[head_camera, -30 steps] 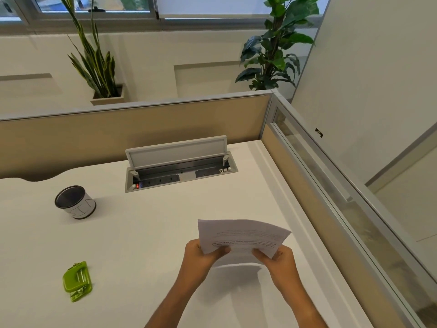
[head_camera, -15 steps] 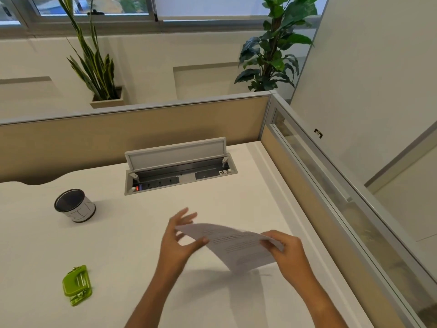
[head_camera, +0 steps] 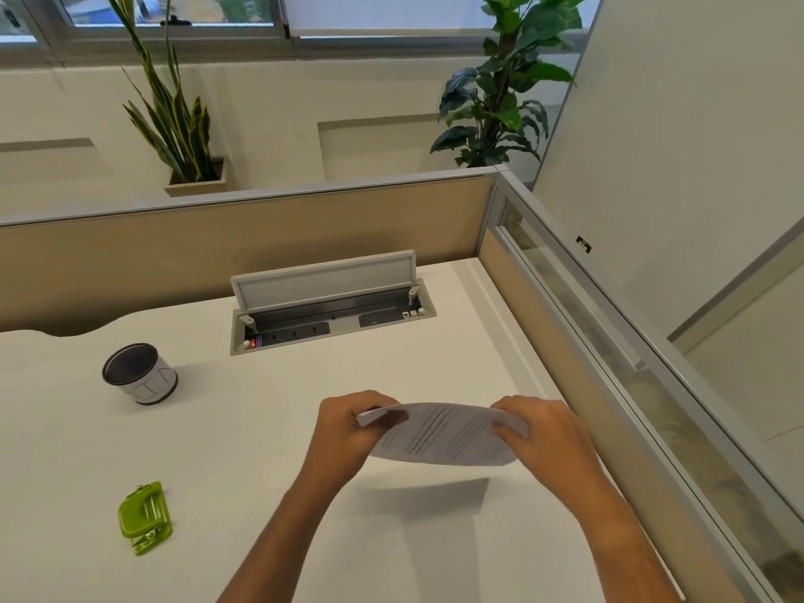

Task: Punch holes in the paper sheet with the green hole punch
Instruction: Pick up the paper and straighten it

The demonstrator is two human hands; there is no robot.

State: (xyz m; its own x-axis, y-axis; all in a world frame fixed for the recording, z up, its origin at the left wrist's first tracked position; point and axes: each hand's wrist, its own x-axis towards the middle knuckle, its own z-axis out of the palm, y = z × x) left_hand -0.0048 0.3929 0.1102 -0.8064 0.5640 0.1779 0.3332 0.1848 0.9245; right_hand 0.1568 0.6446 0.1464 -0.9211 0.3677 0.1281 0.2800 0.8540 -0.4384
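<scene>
A printed paper sheet [head_camera: 443, 435] hangs bowed in the air above the white desk [head_camera: 261, 428], its ends curled toward each other. My left hand [head_camera: 348, 433] pinches its left end and my right hand [head_camera: 544, 433] pinches its right end. The green hole punch [head_camera: 145, 517] lies on the desk at the lower left, well apart from both hands and untouched.
A round black-and-white cup [head_camera: 139, 374] stands at the left of the desk. An open power-socket box [head_camera: 330, 306] with its lid raised sits at the back. Beige partitions [head_camera: 261, 237] run behind, and a glass-topped one [head_camera: 609, 363] along the right.
The sheet went from upright in both hands to nearly flat. My left hand opened and re-gripped the left end, and the paper is now bent into a curve between both hands.
</scene>
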